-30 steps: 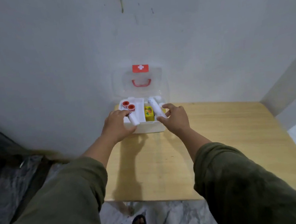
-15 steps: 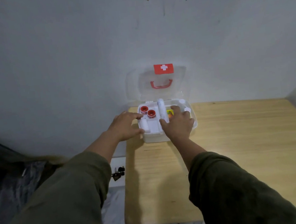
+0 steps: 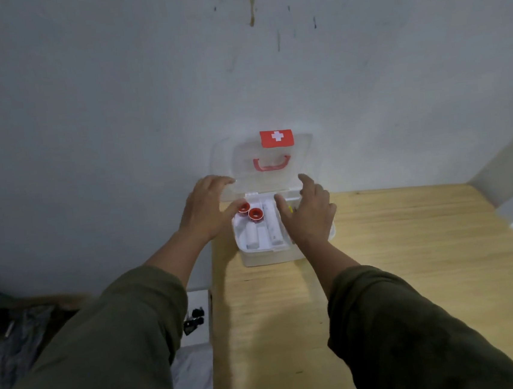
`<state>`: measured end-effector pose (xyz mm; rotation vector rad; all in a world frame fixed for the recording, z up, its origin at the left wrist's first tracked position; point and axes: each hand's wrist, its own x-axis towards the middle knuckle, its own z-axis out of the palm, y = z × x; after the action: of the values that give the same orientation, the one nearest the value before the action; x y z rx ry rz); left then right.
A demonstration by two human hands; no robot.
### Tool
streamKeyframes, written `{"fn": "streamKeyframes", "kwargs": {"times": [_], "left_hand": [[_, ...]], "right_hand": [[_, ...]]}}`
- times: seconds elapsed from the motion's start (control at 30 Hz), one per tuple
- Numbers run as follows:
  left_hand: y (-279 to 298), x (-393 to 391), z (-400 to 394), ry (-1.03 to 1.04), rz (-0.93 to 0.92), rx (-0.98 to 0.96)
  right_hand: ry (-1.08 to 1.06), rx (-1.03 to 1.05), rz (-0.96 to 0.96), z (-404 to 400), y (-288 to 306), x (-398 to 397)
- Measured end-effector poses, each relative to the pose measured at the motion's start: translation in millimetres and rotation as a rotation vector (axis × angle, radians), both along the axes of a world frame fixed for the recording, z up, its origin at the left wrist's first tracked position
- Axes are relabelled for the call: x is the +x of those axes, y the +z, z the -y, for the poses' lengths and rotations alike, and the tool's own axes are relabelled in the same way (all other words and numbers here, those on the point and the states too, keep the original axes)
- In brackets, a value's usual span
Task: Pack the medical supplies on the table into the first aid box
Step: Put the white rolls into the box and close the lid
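Note:
The white first aid box (image 3: pixel 270 255) stands at the table's far left corner, against the wall. Its clear lid (image 3: pixel 240 164), with a red cross label and red handle, stands upright. Inside lie two red-rimmed tape rolls (image 3: pixel 254 214), a short white bandage roll (image 3: pixel 251 237) and a long white roll (image 3: pixel 272 225). A yellow item shows only as a sliver behind my right hand. My left hand (image 3: pixel 208 210) hovers at the box's left side, fingers spread, reaching the lid's lower left edge. My right hand (image 3: pixel 308 212) is spread over the box's right half, its fingers near the lid's lower right.
The wooden table (image 3: pixel 397 274) stretches right and toward me from the box. The grey wall rises directly behind the lid. On the floor to the left lie dark bags (image 3: pixel 17 327) and a white block (image 3: pixel 198 319) with small black objects.
Both hands have lifted from the box's front and contents and moved back toward the lid's lower edge. The long white roll now lies free in the box. The view has shifted left.

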<state>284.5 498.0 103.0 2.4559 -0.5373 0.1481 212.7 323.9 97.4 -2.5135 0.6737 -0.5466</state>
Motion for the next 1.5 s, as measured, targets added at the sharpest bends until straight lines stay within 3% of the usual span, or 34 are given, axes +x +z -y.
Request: {"fn": "streamKeyframes", "kwargs": {"times": [0.13,0.4,0.6,1.03,1.27,1.5], "left_hand": [[21,12,15,0.128,0.113,-0.055],[38,30,44,0.116,0.011,0.014],[47,26,51,0.141,-0.038,-0.104],[25,-53,60,0.220,-0.046,-0.250],[-4,-84,61,0.224,-0.104,-0.194],[-17,-100,63,0.237,-0.197,-0.156]], "right_hand": [[0.101,0.129,0.181,9,26,16],[0.317,0.404,0.051,22,61,51],[0.320,0.618,0.089,26,80,57],[0.330,0.725,0.052,35,35,-16],[0.380,0.788,0.002,41,4,-55],[0.445,0.701,-0.050,47,-16,-76]]}}
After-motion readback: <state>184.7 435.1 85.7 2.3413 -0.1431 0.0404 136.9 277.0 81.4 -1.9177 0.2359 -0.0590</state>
